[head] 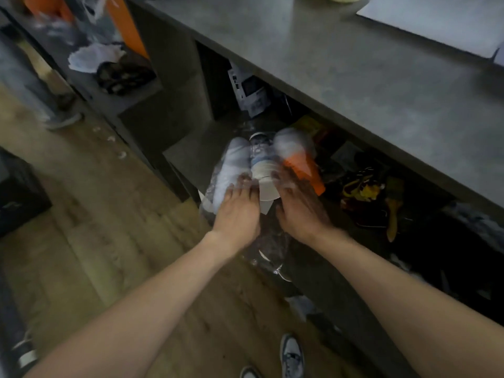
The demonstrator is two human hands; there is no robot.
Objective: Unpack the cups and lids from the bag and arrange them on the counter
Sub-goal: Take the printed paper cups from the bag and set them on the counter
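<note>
Below the grey counter (341,72), at an open shelf, both hands press on a clear plastic bag (268,249) of stacked cups. Left hand (236,211), fingers spread, lies on the white stack (231,170); right hand (298,208), fingers loosely curved, touches the orange stack (301,166). Blur hides any firm grip. A paintbrush (392,211) lies nearby on the shelf.

Single head-worn view, steeply downward and forward, close over both forearms toward the counter (354,85) and floor (81,241).
</note>
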